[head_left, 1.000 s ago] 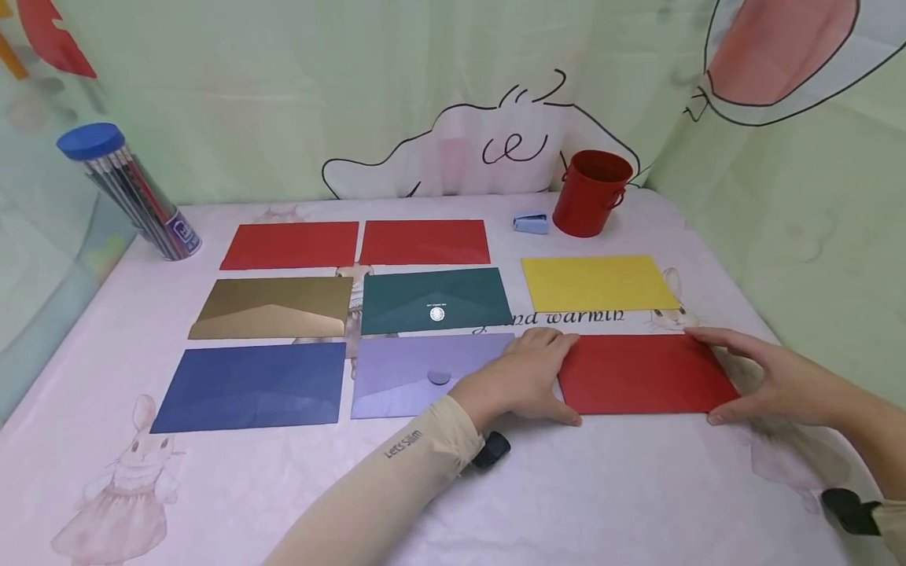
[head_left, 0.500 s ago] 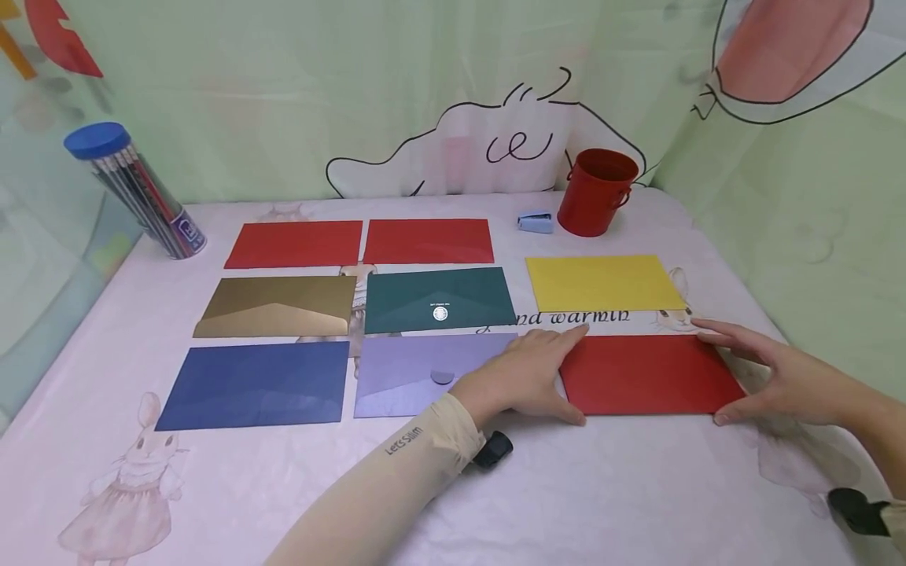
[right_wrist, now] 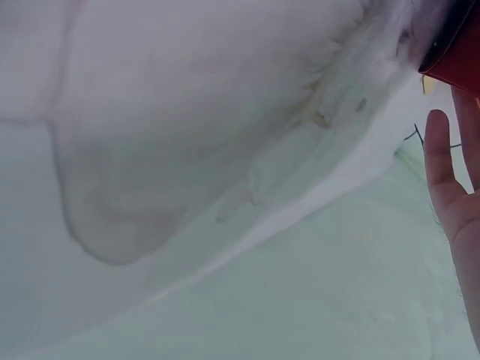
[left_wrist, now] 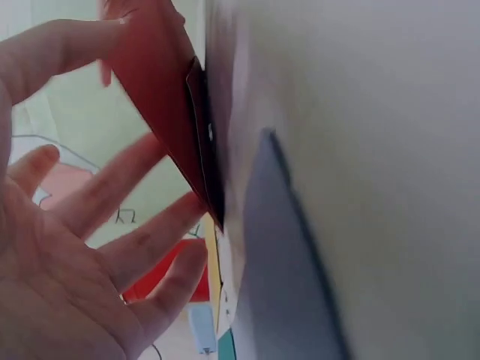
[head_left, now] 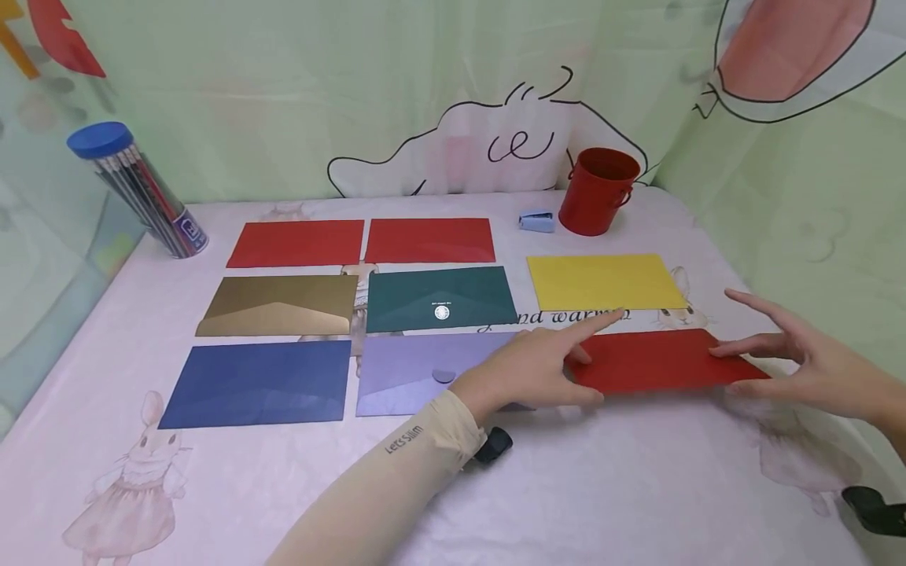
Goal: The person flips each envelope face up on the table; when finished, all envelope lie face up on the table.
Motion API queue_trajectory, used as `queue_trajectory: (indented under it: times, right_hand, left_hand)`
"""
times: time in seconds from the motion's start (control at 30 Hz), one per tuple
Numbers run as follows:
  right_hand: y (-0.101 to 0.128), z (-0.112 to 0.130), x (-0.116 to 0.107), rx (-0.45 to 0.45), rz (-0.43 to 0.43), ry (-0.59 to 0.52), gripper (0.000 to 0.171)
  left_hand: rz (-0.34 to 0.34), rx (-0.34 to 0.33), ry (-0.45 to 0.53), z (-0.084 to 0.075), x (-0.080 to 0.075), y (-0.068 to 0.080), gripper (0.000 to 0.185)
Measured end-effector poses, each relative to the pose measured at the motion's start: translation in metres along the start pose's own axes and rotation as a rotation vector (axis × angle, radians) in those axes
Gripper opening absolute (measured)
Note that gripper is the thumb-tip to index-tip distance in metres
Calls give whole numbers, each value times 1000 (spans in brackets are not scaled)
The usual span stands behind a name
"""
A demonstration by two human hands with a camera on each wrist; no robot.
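A red envelope (head_left: 647, 362) is raised a little off the table at the right, in the head view. My left hand (head_left: 527, 369) holds its left end between thumb and fingers, and my right hand (head_left: 814, 365) pinches its right end. In the left wrist view the envelope (left_wrist: 154, 71) stands tilted above the cloth, its dark underside partly showing. Only a corner of the envelope (right_wrist: 457, 60) enters the right wrist view. Under my left forearm and hand lies a purple envelope (head_left: 410, 365), partly covered. A yellow envelope (head_left: 605, 281) lies just beyond the red one.
Blue (head_left: 258, 384), gold (head_left: 279, 303) and green (head_left: 442, 299) envelopes lie in rows with two red envelopes (head_left: 297, 242) behind. A red bucket (head_left: 594, 196) and a light blue stapler-like item (head_left: 536, 221) stand at the back right. A blue-lidded pencil tub (head_left: 145, 192) is at the back left.
The red envelope, flat on the table before, has been lifted and tilted by both hands. My fingers have closed in on its ends, with some fingers now extended outward.
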State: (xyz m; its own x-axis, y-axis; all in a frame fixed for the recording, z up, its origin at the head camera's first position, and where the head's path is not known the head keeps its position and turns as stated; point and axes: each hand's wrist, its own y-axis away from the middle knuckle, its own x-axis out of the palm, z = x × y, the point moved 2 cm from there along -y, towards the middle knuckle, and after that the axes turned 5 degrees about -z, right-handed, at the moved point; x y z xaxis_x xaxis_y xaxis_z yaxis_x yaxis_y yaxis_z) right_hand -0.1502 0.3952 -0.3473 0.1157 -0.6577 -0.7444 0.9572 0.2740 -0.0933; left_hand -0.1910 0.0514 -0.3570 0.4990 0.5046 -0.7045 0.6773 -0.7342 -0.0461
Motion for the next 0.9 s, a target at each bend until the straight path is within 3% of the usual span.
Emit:
queue_trajectory:
  times: [0.1,0.23,0.37,0.67,0.9]
  right_hand:
    - [-1,2,-3,-30,-35,-49,108]
    - [-5,7,-5,10,-94,-89,97]
    - [-11,15,-6,86,-158,-100,92]
    - [-24,21,3,197,-275,-53,85]
    - [-30,18,9,166,-290,-91,87]
  left_hand:
    - [-20,12,111,0,-5,0,87]
    - [-51,41,190,1,-9,-1,75]
    - [-98,80,119,0,-12,-1,65]
    - [-208,234,-221,-3,-12,-2,67]
    - [-145,135,-136,-4,-11,-4,79]
